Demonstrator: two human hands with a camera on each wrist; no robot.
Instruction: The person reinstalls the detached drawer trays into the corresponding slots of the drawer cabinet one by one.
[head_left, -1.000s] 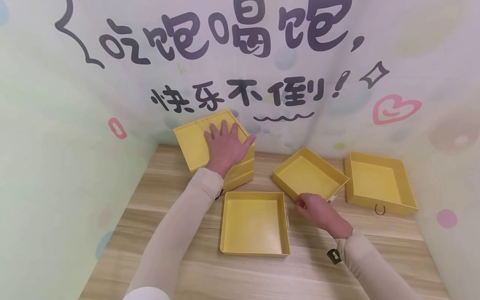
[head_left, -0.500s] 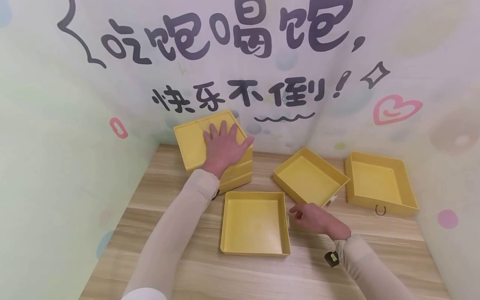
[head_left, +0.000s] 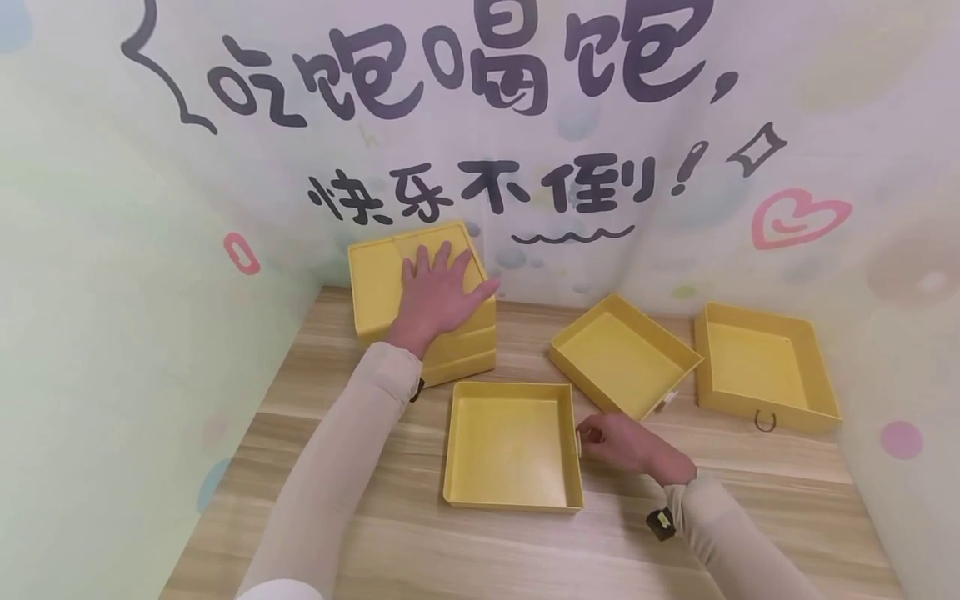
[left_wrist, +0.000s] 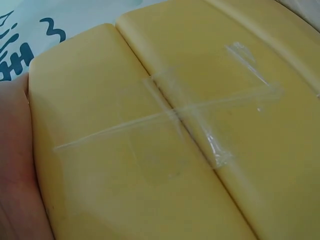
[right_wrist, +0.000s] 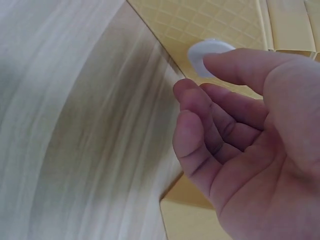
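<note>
In the head view my left hand (head_left: 438, 300) rests with spread fingers on top of a yellow box-shaped drawer cabinet (head_left: 375, 292) at the back left. Clear tape (left_wrist: 175, 112) crosses a seam on the cabinet in the left wrist view. My right hand (head_left: 618, 442) is at the right side of a shallow yellow drawer (head_left: 513, 450) lying in front of the cabinet. Its thumb and curled fingers pinch the drawer's small white knob (right_wrist: 197, 55), thumb over it. That drawer's front face has a quilted pattern in the right wrist view.
Another yellow drawer (head_left: 626, 354) lies turned at an angle behind my right hand. A third drawer (head_left: 757, 358) with a dark loop handle (head_left: 765, 421) sits at the far right. All stand on a wood-grain table (head_left: 405, 542) against a printed wall curtain (head_left: 525, 192).
My right hand has left the angled drawer and moved left and nearer to me, to the front drawer's knob. The left hand and the cabinet under it have shifted slightly left.
</note>
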